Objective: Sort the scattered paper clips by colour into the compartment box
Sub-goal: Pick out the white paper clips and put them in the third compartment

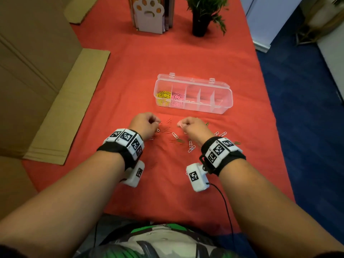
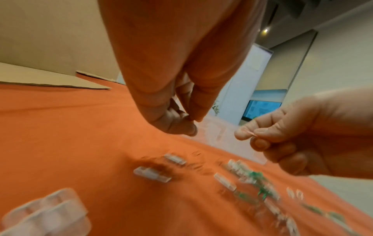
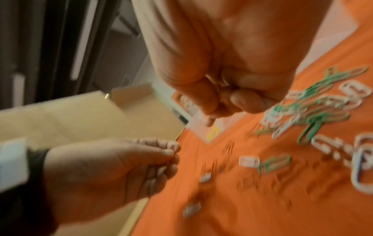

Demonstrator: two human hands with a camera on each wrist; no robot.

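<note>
**Red clips being gathered, three compartments yet to fill**

The surface point(image 1: 186, 58) is draped in a red-orange cloth, and on it, beyond the hands, lies the clear compartment box point(image 1: 193, 107) with its lid open. Its leftmost compartment holds yellow clips point(image 1: 163, 96), the next one pink clips point(image 1: 177, 99); the remaining three look nearly empty, though a few pale pieces may lie at their bottoms.

Nearer the person, the scattered paper clips point(image 1: 178, 138) lie between and around both wrists: white, green and red ones, the red hard to pick out against the cloth.

The step in hand seems to be collecting one colour, probably red. The right hand point(image 1: 193, 126) has its grip pressed together, thumb and forefinger pinching a small reddish clip point(image 2: 249, 133), seen best from the left wrist view. The left hand point(image 1: 145, 123) is curled with thumb and fingertips closed together just above the cloth; the right wrist view hints at something thin between them, but whether it holds a clip I cannot tell.

Next, I judge, the pinched clip must be carried forward to an unused compartment and let go there, kept clear of the yellow and pink ones. The clips are thin and low on soft cloth, so each pickup calls for a fine fingertip pinch.
</note>
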